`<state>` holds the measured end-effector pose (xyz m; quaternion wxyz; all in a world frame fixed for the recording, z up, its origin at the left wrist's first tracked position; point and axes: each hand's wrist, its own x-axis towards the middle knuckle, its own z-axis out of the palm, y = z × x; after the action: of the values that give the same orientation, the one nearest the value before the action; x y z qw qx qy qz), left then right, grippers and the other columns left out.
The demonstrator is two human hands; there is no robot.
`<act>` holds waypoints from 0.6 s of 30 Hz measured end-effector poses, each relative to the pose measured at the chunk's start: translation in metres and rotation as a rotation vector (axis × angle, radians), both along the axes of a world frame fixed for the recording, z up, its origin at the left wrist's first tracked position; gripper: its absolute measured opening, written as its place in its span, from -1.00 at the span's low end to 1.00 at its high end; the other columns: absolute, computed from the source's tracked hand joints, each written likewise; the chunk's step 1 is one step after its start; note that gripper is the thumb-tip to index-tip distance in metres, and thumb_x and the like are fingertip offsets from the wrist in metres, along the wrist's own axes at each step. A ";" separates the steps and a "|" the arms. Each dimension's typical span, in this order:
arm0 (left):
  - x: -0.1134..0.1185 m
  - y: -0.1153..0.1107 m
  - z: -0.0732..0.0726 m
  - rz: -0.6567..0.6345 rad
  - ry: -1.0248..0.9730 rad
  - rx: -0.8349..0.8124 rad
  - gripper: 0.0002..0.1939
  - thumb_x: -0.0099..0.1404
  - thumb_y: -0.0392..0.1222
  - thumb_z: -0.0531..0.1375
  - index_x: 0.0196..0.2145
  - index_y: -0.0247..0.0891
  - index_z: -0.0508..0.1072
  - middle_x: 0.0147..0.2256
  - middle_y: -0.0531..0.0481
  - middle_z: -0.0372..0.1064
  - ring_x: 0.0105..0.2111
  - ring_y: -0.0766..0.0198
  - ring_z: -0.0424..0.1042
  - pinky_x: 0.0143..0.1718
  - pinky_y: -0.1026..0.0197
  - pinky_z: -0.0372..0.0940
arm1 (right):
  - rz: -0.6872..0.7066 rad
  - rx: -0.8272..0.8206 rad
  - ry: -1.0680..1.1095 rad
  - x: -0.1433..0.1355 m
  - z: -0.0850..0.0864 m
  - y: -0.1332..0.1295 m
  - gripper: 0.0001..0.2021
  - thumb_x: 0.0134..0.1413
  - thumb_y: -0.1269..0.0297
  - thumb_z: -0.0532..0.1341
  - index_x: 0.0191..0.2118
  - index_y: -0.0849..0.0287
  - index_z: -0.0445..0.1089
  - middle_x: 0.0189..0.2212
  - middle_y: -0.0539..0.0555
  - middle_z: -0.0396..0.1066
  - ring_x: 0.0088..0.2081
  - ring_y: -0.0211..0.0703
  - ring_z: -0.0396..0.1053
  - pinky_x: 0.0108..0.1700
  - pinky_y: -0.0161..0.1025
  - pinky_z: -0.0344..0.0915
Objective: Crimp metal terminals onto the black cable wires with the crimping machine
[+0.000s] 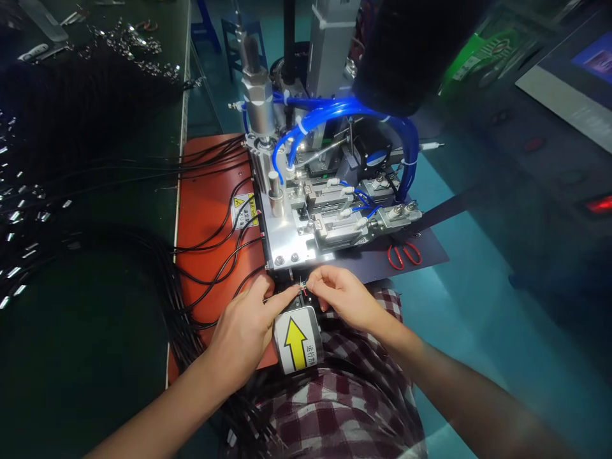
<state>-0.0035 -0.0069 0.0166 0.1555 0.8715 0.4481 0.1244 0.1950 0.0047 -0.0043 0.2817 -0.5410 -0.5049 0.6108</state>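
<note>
My left hand (246, 319) reaches to the front of a metal machine (287, 236), its index fingertip at a small cable end (303, 287) with fine coloured wires. Its other fingers are curled and partly hidden, so what they grip is unclear. From the other side, my right hand (342, 293) pinches at the same fine wires with thumb and index finger. Just below both hands is a rounded cover (282, 344) with a yellow arrow label. Several black cables (224, 271) run across the orange board (201, 223) towards the machine.
Red-handled scissors (404, 256) lie on the dark plate to the right. Blue air hoses (344, 108) arch over the machine. A thick bundle of cables (176, 306) hangs over the edge of the dark table (95, 357). More cables with shiny ends lie at left.
</note>
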 end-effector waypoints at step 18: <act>0.000 0.001 0.000 -0.005 -0.010 0.035 -0.58 0.30 -0.40 -0.06 0.01 -0.22 0.44 -0.36 -0.11 0.25 -0.41 0.20 0.37 -0.48 0.21 0.34 | -0.051 -0.086 0.085 0.002 0.005 -0.001 -0.84 0.03 0.22 0.18 -0.45 0.22 0.32 -0.55 -0.07 0.25 -0.55 -0.31 0.24 -0.49 -0.33 0.12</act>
<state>-0.0030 -0.0059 0.0163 0.1426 0.8746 0.4429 0.1363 0.1974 0.0039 0.0009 0.2947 -0.5388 -0.4519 0.6471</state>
